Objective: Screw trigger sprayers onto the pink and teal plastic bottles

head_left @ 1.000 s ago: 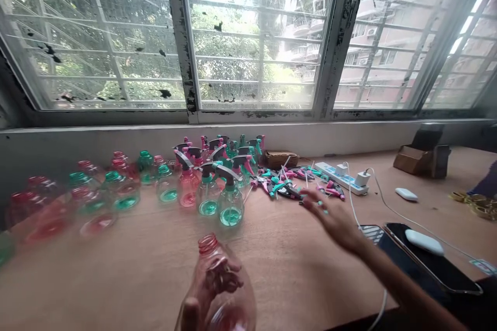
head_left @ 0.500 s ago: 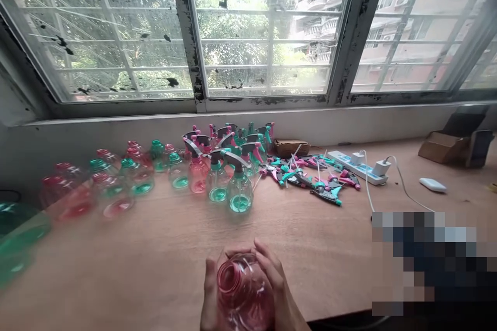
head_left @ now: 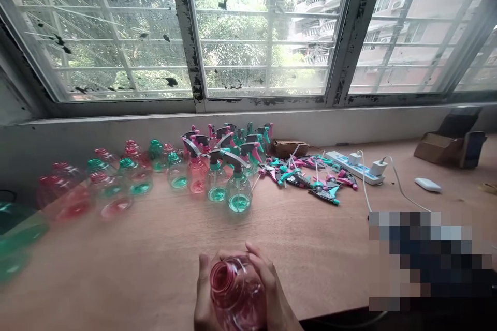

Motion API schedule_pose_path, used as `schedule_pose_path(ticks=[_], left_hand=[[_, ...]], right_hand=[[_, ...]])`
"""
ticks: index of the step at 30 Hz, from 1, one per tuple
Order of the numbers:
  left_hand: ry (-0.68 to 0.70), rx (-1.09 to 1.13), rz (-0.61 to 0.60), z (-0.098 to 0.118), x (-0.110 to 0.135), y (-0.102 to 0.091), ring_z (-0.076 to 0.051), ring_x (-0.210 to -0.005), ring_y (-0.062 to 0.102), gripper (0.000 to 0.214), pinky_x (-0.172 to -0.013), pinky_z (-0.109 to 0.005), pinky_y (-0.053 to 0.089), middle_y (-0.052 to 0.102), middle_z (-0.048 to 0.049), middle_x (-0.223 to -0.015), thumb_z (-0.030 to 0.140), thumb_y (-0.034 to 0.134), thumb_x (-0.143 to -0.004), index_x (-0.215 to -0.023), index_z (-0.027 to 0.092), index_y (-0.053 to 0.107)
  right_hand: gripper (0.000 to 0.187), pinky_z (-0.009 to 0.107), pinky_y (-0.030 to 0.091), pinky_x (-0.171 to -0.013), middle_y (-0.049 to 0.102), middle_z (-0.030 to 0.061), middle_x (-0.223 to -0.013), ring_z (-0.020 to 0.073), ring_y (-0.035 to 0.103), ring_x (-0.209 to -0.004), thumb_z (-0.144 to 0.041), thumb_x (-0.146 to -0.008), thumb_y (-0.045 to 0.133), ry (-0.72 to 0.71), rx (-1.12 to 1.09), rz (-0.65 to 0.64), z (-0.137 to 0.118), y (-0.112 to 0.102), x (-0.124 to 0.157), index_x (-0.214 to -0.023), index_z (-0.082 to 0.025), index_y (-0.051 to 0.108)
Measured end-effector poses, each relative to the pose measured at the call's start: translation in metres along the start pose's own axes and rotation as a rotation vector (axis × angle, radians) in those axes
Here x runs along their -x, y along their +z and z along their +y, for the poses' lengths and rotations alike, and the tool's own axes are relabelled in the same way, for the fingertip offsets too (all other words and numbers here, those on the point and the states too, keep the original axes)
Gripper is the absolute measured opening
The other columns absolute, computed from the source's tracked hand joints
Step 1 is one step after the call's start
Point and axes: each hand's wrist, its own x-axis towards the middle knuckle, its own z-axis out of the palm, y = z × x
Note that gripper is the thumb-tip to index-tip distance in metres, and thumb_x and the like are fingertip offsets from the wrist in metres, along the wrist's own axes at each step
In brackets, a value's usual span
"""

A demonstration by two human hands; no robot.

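Note:
A clear pink bottle [head_left: 235,292] without a top is held near the table's front edge, its open threaded neck tilted up towards me. My left hand [head_left: 202,295] wraps its left side with the fingers curled on it. On the bottle's right side my right hand [head_left: 271,289] closes round it, fingertips resting near the neck. Farther back on the wooden table [head_left: 163,248] lies a loose heap of pink and green trigger spray heads [head_left: 306,178].
Several capped spray bottles [head_left: 223,173] stand mid-table; open pink and green bottles [head_left: 112,186] spread to the left. A white power strip [head_left: 355,165] with a cable, a white mouse-like object [head_left: 427,184], cardboard boxes [head_left: 450,145] and a pixelated patch [head_left: 427,258] occupy the right.
My right hand came back from the heap of spray heads and closed on the pink bottle. The bottle tipped so its neck faces me, and the view shifted slightly.

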Motion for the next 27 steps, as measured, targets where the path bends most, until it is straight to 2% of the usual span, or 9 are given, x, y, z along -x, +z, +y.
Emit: schedule_pose_path(ticks=[3,7,10,13,16,19,22,25,27], left_hand=[[-0.018,0.015,-0.078,0.001,-0.001,-0.003,-0.034,-0.094,0.076,0.035,-0.093,-0.038,0.059,0.081,-0.0091,-0.080,0.046,0.081,-0.079,-0.090,0.012,0.082],[-0.088,0.036,-0.195,-0.002,-0.003,-0.002,-0.038,-0.107,0.073,0.050,-0.101,-0.045,0.054,0.082,-0.0120,-0.094,0.062,0.074,-0.080,-0.099,0.016,0.081],[-0.071,-0.007,-0.309,-0.005,-0.006,-0.003,-0.039,-0.115,0.069,0.053,-0.107,-0.050,0.048,0.081,-0.0112,-0.107,0.067,0.074,-0.077,-0.104,0.022,0.081],[-0.047,-0.067,-0.359,-0.007,-0.008,-0.006,-0.039,-0.117,0.068,0.052,-0.109,-0.051,0.046,0.081,-0.0106,-0.111,0.067,0.074,-0.077,-0.104,0.023,0.081],[-0.027,-0.094,-0.349,-0.002,-0.010,-0.006,-0.039,-0.114,0.070,0.053,-0.107,-0.051,0.049,0.081,-0.0107,-0.109,0.067,0.072,-0.078,-0.107,0.023,0.080],[-0.043,-0.123,-0.320,0.007,-0.010,-0.005,-0.039,-0.107,0.073,0.057,-0.103,-0.051,0.052,0.082,-0.0146,-0.106,0.066,0.064,-0.085,-0.105,0.016,0.081],[-0.044,-0.127,-0.294,0.013,-0.007,-0.005,-0.040,-0.102,0.074,0.061,-0.101,-0.052,0.053,0.082,-0.0176,-0.104,0.066,0.057,-0.089,-0.099,0.012,0.084],[-0.064,-0.113,-0.217,0.014,-0.004,-0.008,-0.040,-0.107,0.073,0.063,-0.103,-0.051,0.052,0.083,-0.0163,-0.103,0.068,0.054,-0.090,-0.092,0.013,0.085],[-0.047,-0.143,-0.157,0.013,-0.003,-0.011,-0.038,-0.113,0.071,0.066,-0.105,-0.044,0.051,0.083,-0.0152,-0.104,0.066,0.046,-0.094,-0.090,0.013,0.086]], right_hand=[[0.101,0.051,0.044,-0.115,0.041,0.0198,-0.160,0.0380,0.040,-0.147,-0.045,-0.081,0.081,-0.008,-0.036,-0.029,0.000,-0.003,-0.001,-0.155,-0.029,0.014],[0.100,0.052,0.038,-0.118,0.039,0.0189,-0.162,0.0367,0.031,-0.152,-0.046,-0.081,0.080,0.022,-0.130,-0.137,0.005,-0.017,-0.010,-0.156,-0.028,0.016],[0.105,0.056,0.033,-0.120,0.029,0.0193,-0.167,0.0380,0.027,-0.152,-0.049,-0.078,0.083,0.015,-0.184,-0.182,0.010,-0.029,-0.016,-0.156,-0.030,0.016],[0.115,0.059,0.031,-0.119,0.026,0.0207,-0.168,0.0399,0.022,-0.153,-0.047,-0.072,0.088,-0.027,-0.196,-0.201,0.014,-0.033,-0.018,-0.157,-0.031,0.012],[0.119,0.058,0.033,-0.119,0.024,0.0204,-0.168,0.0404,0.020,-0.154,-0.044,-0.069,0.091,-0.071,-0.186,-0.211,0.017,-0.032,-0.017,-0.156,-0.032,0.011],[0.112,0.053,0.036,-0.119,0.024,0.0165,-0.169,0.0374,0.024,-0.154,-0.042,-0.073,0.089,-0.099,-0.179,-0.219,0.020,-0.027,-0.014,-0.156,-0.035,0.013],[0.107,0.054,0.036,-0.119,0.024,0.0128,-0.170,0.0366,0.025,-0.154,-0.040,-0.078,0.085,-0.153,-0.131,-0.205,0.027,-0.019,-0.008,-0.156,-0.037,0.012],[0.104,0.055,0.033,-0.120,0.016,0.0114,-0.172,0.0369,0.020,-0.155,-0.041,-0.084,0.080,-0.234,-0.074,-0.177,0.037,-0.009,-0.004,-0.159,-0.036,0.008],[0.107,0.053,0.034,-0.120,0.016,0.0120,-0.172,0.0367,0.020,-0.154,-0.045,-0.083,0.079,-0.273,-0.063,-0.185,0.043,-0.004,-0.002,-0.160,-0.033,0.005]])
